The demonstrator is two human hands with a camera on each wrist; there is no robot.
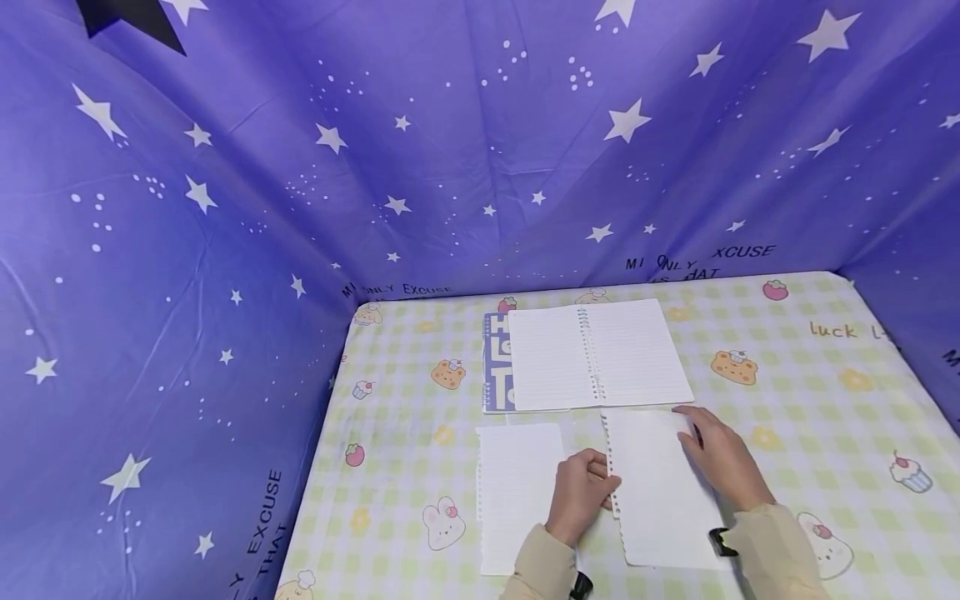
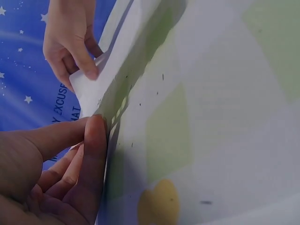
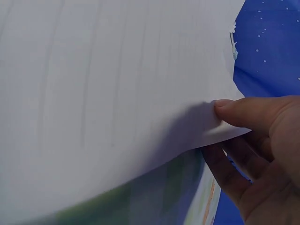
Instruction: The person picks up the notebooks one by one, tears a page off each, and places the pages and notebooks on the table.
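A loose sheet of notebook paper (image 1: 660,492), torn along its left edge with a row of holes, lies tilted slightly between both hands. My left hand (image 1: 579,493) pinches that holed edge between thumb and fingers, about midway down. At the sheet's upper right corner, my right hand (image 1: 723,458) grips it; the right wrist view shows the thumb on top of the faintly lined paper (image 3: 117,93) and the fingers underneath. Seen from the left wrist, the sheet is nearly edge-on, with its corner raised in the right hand (image 2: 70,42).
Behind the hands lies an open spiral notebook (image 1: 555,358), partly covering a purple notebook (image 1: 497,358) with white letters. Another torn lined sheet (image 1: 521,492) is flat at the left, partly under the left forearm. A checked tablecloth (image 1: 397,500) meets purple star-patterned curtains (image 1: 465,167).
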